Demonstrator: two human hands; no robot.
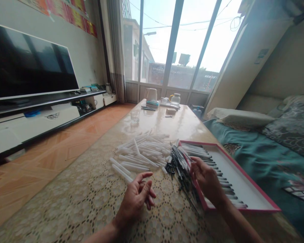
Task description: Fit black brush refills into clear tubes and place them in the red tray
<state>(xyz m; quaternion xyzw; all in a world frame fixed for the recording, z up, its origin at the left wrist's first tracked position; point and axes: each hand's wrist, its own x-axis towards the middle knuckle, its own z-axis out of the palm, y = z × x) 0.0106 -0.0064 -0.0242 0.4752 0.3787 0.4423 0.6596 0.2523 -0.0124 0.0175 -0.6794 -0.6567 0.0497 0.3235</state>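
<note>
Fingers of the left hand (135, 199) spread open and empty beside loose white plastic tubes (142, 152) on the desk (167, 125). The right hand (206, 179) curls at the edge of a pink-rimmed tray (243, 182), against black-tipped sticks (181, 168); whether its fingers grip any, I cannot tell.
</note>
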